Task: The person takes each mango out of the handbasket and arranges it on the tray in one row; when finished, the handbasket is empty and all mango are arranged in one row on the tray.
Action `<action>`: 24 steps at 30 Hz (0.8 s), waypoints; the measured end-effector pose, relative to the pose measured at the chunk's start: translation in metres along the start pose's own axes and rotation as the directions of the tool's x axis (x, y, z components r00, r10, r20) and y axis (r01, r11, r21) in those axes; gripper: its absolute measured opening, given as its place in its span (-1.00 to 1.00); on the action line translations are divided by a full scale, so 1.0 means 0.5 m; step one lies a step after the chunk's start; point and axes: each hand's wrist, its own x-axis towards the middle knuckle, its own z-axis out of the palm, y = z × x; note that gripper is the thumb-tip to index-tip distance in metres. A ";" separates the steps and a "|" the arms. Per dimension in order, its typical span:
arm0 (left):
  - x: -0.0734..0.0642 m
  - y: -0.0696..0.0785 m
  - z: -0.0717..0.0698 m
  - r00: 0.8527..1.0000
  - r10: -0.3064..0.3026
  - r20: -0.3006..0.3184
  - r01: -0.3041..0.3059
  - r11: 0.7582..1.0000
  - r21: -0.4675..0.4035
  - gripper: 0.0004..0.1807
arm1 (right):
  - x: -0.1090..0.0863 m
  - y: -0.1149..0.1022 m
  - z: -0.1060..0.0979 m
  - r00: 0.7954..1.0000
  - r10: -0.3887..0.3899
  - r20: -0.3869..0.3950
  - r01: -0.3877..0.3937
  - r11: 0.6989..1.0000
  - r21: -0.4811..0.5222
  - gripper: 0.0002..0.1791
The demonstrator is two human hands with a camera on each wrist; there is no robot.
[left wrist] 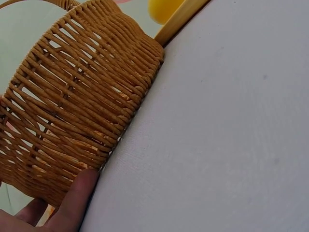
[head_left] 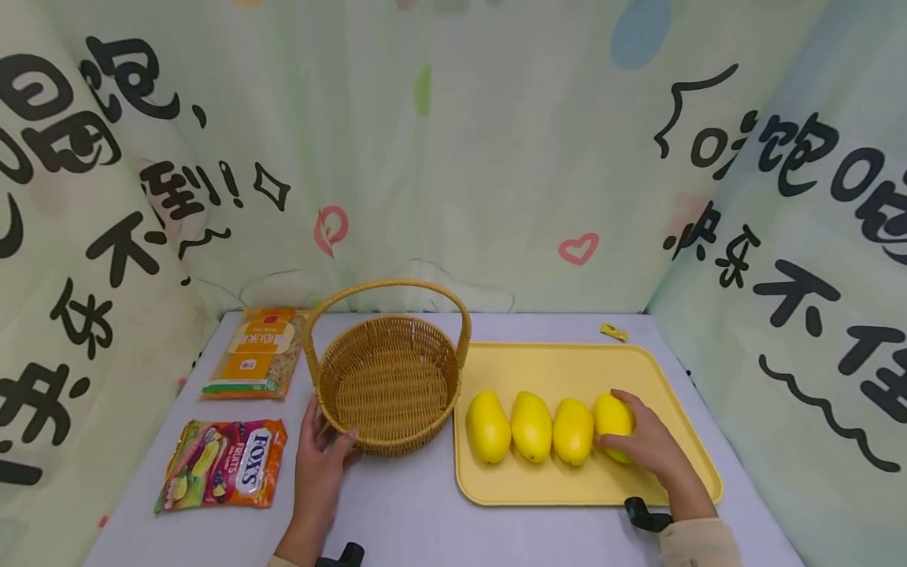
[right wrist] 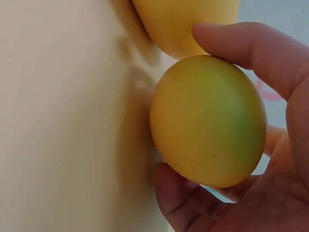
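Note:
In the head view, my right hand (head_left: 643,437) grips the rightmost yellow mango (head_left: 612,421) of a row on a yellow tray (head_left: 567,487). The right wrist view shows thumb and fingers on opposite sides of this smooth mango (right wrist: 207,121), which has a greenish sheen. Beside it stands another mango (right wrist: 188,21), partly cut off by the frame. My left hand (head_left: 322,453) holds the lower left front of a brown wicker basket (head_left: 390,386) with a raised handle. Up close, the left thumb (left wrist: 79,198) lies against the basket's woven wall (left wrist: 82,92) near its base.
Left of the basket lie a bag of grain (head_left: 258,354) and a colourful FOX'S candy bag (head_left: 223,465). A small yellow packet (head_left: 614,331) sits behind the tray. Printed curtains (head_left: 460,157) enclose the white-covered table (head_left: 411,512) at the back and sides.

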 end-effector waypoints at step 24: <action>0.002 -0.001 0.000 1.000 0.013 0.011 -0.013 1.000 -0.008 0.03 | -0.036 -0.034 -0.020 0.994 0.002 -0.113 -0.010 0.997 -0.071 -0.04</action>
